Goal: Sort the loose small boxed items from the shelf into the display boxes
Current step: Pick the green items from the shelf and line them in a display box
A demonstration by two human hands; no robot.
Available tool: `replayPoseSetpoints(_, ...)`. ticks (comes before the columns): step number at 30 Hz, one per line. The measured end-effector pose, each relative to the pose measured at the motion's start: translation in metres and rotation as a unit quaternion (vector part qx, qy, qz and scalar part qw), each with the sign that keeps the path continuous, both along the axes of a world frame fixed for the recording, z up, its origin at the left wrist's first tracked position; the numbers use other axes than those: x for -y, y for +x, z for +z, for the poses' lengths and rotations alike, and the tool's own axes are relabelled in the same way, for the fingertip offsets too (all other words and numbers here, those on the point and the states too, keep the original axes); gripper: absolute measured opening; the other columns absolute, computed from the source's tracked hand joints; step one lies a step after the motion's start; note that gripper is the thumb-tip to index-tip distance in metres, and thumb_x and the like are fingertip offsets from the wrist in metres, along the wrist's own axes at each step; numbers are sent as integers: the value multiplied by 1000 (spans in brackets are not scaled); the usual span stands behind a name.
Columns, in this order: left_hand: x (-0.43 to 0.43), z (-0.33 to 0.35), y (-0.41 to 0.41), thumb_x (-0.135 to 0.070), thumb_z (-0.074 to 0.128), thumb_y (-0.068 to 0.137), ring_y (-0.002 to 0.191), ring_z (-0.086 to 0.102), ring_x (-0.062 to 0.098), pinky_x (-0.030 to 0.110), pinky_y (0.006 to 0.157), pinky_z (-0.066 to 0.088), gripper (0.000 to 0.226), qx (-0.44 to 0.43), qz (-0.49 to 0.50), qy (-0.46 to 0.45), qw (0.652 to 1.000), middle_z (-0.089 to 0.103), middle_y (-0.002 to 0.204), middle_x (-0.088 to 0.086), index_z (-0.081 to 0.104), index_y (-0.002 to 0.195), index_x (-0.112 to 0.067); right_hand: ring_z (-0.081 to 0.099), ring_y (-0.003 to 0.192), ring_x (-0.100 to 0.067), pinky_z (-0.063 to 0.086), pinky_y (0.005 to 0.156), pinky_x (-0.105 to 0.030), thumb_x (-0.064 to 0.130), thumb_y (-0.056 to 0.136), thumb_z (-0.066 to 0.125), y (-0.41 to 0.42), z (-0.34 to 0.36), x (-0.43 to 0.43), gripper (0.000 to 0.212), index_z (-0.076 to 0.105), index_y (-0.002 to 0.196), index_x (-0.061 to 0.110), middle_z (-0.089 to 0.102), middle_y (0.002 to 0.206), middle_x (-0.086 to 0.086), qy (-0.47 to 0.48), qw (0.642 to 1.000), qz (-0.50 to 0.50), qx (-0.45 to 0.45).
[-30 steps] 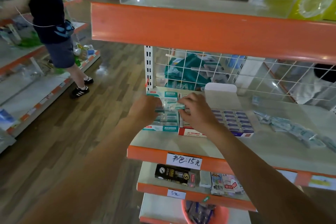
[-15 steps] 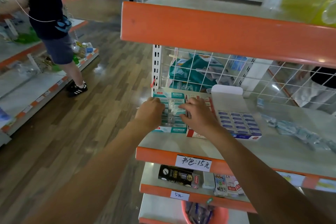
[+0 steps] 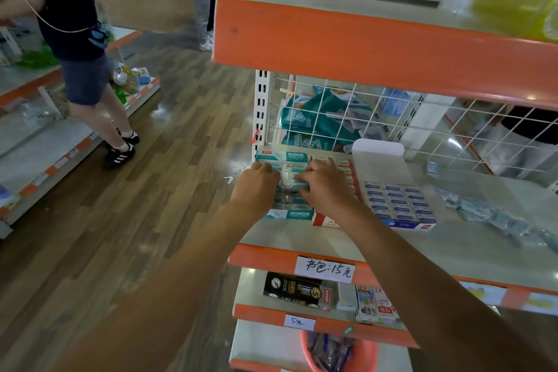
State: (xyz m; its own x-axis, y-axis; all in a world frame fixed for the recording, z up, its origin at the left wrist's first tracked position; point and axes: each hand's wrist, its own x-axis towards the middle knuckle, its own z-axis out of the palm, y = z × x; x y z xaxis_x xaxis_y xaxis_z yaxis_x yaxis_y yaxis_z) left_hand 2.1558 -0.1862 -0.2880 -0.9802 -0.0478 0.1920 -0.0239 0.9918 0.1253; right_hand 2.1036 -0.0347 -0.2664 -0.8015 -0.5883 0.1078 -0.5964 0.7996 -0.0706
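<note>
Left hand (image 3: pixel 256 187) knuckles-up at the left edge of the teal display box (image 3: pixel 297 156), fingers curled down onto the packed rows. Gripping or only steadying, impossible to tell from above. Right hand (image 3: pixel 324 187) opposite, fingers bent round the end of a small teal box (image 3: pixel 301 185), pinching it low among its fellows in the middle of the display box. Both hands over the same box, close together.

Reads as the seating step: one item pressed into its row, not yet let go. Teal display box at the left end of the shelf (image 3: pixel 287 235), close to full by the look. Red display box (image 3: pixel 323 221) just beside it on the right, partly hidden under the right wrist, and blue display box (image 3: pixel 398 202) next along. Loose wrapped items (image 3: pixel 489 216) strewn well to the right on the same shelf, so plenty left to sort.

Next: push the small teal box flush with its neighbours, ease off, then reach right for another loose piece. Calls for matching each piece to its own display box — hard to name the kind of the loose ones from here, too blurred.
</note>
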Motion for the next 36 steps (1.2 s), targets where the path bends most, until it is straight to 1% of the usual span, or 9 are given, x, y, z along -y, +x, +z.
replayPoseSetpoints(4, 1, -4, 0, -22, 50, 96, 105, 53, 21, 34, 89, 50, 21, -10, -3, -14, 1000, 60, 116, 5, 60, 113, -14, 42, 111, -24, 39, 97, -41, 27, 92, 61, 1, 0, 8, 33, 63, 125, 27, 56, 122, 0, 29, 999, -19, -13)
replayPoseSetpoints(10, 1, -6, 0, -23, 50, 97, 106, 53, 21, 34, 89, 50, 22, -21, -4, -2, 1000, 59, 117, 4, 61, 114, -15, 44, 108, -22, 41, 93, -42, 35, 93, 59, -2, -5, 3, 26, 68, 115, 25, 64, 117, 4, -21, 1000, -18, -9)
replayPoseSetpoints(15, 1, -5, 1, -24, 50, 97, 105, 52, 21, 32, 88, 48, 23, -17, -9, -6, 1000, 58, 116, 4, 61, 115, -16, 43, 108, -23, 39, 92, -41, 29, 93, 60, -1, -9, 9, 17, 68, 106, 21, 63, 114, 2, -19, 999, -36, -29)
replayPoseSetpoints(17, 1, -4, 1, -24, 50, 97, 104, 51, 21, 31, 87, 48, 22, -15, -9, -5, 1000, 57, 116, 4, 60, 115, -15, 43, 110, -24, 39, 95, -41, 29, 92, 61, -1, -10, 11, 18, 65, 109, 22, 61, 117, 1, -5, 999, -39, -38)
replayPoseSetpoints(20, 0, -2, 0, -23, 47, 98, 107, 51, 20, 32, 88, 49, 23, -8, -11, -8, 1000, 57, 118, 4, 59, 115, -15, 41, 119, -25, 36, 102, -44, 34, 93, 59, -3, -10, 10, 29, 60, 120, 23, 56, 126, 1, 7, 999, -37, -37)
replayPoseSetpoints(25, -11, 9, -2, -21, 46, 96, 119, 46, 23, 36, 94, 48, 29, -15, 12, 27, 999, 53, 127, 5, 54, 124, -16, 41, 124, -23, 34, 107, -47, 41, 94, 53, 1, -3, -5, 40, 51, 129, 22, 52, 132, 0, -46, 998, -36, -39)
replayPoseSetpoints(29, -40, 22, -8, -28, 45, 97, 119, 46, 22, 37, 97, 45, 30, -34, 22, -2, 999, 53, 126, 3, 51, 126, -20, 40, 130, -23, 31, 110, -50, 45, 93, 53, 0, 8, -33, 43, 47, 132, 26, 50, 137, 2, -51, 996, -54, -44)
replayPoseSetpoints(32, -69, 34, -14, -36, 44, 97, 116, 46, 21, 38, 94, 43, 32, -43, 23, 4, 999, 53, 123, 2, 51, 125, -21, 33, 136, -24, 26, 113, -56, 48, 92, 53, -2, 17, -64, 48, 41, 135, 30, 44, 143, 2, -45, 995, -79, -38)
replayPoseSetpoints(36, -112, 44, -27, -37, 43, 97, 114, 45, 23, 40, 96, 43, 31, -52, -5, 9, 999, 52, 121, 5, 53, 119, -18, 21, 143, -24, 19, 114, -56, 47, 96, 47, -5, 24, -113, 53, 32, 144, 31, 33, 152, 1, -20, 991, -125, -40)
